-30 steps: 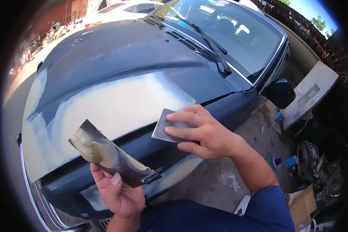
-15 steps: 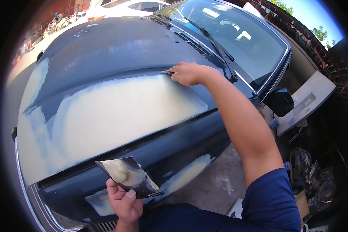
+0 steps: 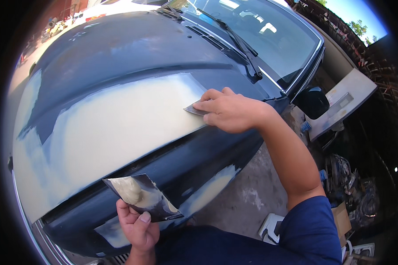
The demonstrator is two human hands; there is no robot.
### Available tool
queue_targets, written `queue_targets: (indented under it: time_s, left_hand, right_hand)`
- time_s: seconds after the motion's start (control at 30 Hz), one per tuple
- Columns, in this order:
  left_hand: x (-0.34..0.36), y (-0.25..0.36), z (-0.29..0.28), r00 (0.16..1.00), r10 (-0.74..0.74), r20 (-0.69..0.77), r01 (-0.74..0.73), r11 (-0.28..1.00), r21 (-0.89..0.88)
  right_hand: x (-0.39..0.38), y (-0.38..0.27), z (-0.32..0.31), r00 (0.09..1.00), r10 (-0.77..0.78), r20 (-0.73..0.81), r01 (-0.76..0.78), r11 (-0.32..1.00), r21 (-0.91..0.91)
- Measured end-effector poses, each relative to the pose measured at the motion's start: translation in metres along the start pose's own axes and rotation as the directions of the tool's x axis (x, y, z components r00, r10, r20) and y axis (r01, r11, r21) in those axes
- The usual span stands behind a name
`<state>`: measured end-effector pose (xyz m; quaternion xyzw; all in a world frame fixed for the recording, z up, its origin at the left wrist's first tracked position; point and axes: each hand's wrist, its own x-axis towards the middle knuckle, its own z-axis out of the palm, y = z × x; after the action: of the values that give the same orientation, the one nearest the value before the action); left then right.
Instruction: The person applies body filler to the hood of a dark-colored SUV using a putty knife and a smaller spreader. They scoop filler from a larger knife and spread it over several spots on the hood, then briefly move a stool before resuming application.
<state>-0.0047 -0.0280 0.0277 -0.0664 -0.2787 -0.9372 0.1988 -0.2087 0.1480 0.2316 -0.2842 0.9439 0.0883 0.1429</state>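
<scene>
Left hand (image 3: 139, 227): pinching dark palette (image 3: 158, 204) bearing cream paste (image 3: 129, 190) | Right hand (image 3: 235, 112): fingers closed on grey spreader (image 3: 194, 110), at cream patch (image 3: 124, 117) of dark car hood (image 3: 128, 46)

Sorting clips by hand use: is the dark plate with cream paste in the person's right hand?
No, the left hand holds the dark plate with cream paste, while the right hand grips a thin grey spreader.

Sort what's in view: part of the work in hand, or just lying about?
In use:
- dark plate with cream paste, in left hand
- grey spreader, in right hand
- car hood with pale patch

Apparently lying about:
- cardboard box
- pale board
- blue container
</scene>
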Motion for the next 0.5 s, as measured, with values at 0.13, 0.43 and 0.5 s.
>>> queue_targets:
  time_s: [0.13,0.43,0.5]
  left_hand:
    - [0.003,0.000,0.002,1.000,0.005,0.026,-0.005,1.000,-0.004]
    - [0.006,-0.002,0.008,0.999,0.043,0.011,-0.043,0.999,0.002]
    - [0.006,-0.002,0.011,0.999,0.043,0.016,-0.042,0.999,-0.013]
  right_hand:
    - [-0.028,0.006,0.016,0.999,-0.038,-0.031,0.038,0.999,-0.002]
    - [-0.060,0.020,0.046,0.985,-0.058,-0.164,0.053,0.998,-0.034]
    - [-0.074,0.023,0.049,0.978,-0.041,-0.203,0.032,0.998,-0.051]
